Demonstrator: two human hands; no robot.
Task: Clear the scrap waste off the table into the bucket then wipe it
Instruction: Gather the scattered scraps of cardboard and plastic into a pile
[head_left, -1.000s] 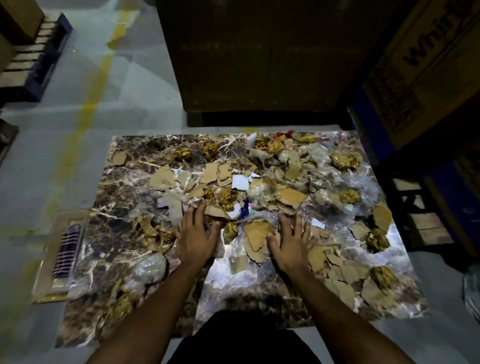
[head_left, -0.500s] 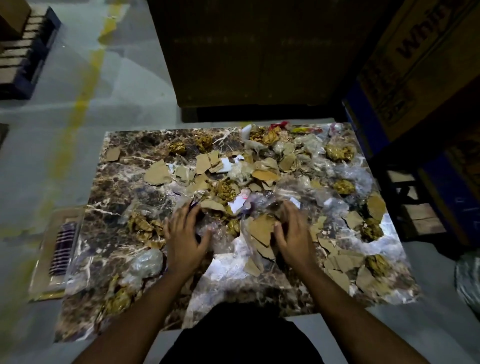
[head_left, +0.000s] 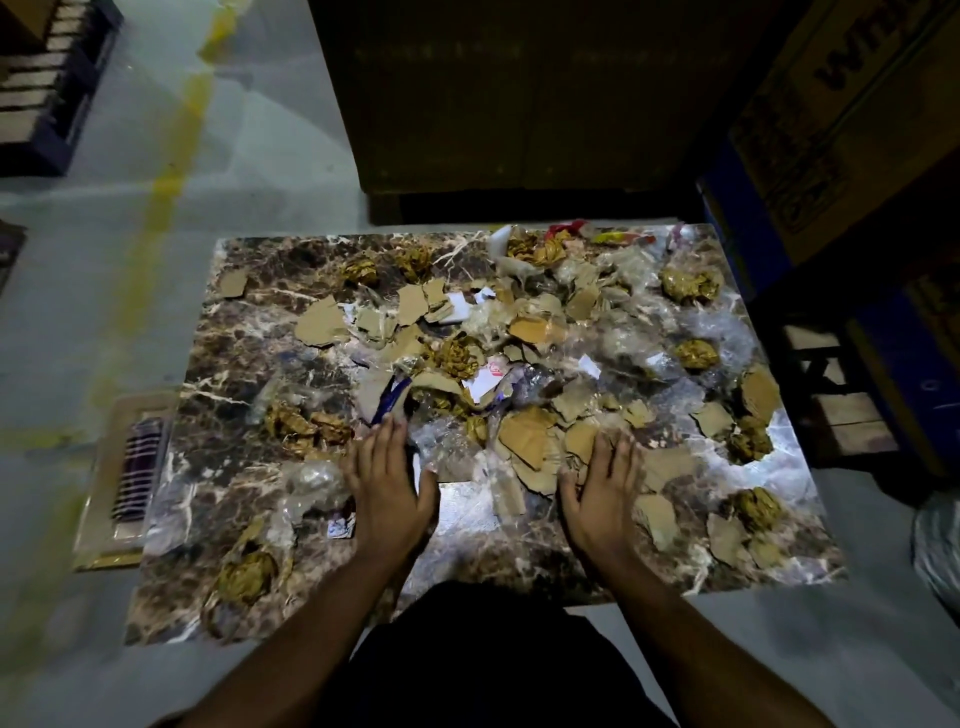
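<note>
The scrap waste (head_left: 519, 364) lies spread over most of the marble-patterned table (head_left: 249, 374), thickest across the middle and the far right: torn cardboard pieces (head_left: 319, 325), crumpled clear plastic film (head_left: 717, 332), balls of gold-brown paper (head_left: 693, 283) and a few white paper slips (head_left: 485, 379). About ten of the gold-brown balls can be made out; the cardboard pieces are too many and too overlapped to count surely. The left hand (head_left: 387, 483) lies flat with fingers straight and close together, thumb spread out to the side, its fingertips on the near edge of the heap by a blue and white wrapper (head_left: 392, 397); it holds nothing. The right hand (head_left: 602, 493) is flat in the same way, fingers straight and thumb out, resting on cardboard pieces and film, gripping nothing. Between the two hands sits a bare shiny strip of tabletop. On the floor just left of the table lies a flat packet (head_left: 130, 467) with a striped cloth inside. No bucket can be identified with certainty
</note>
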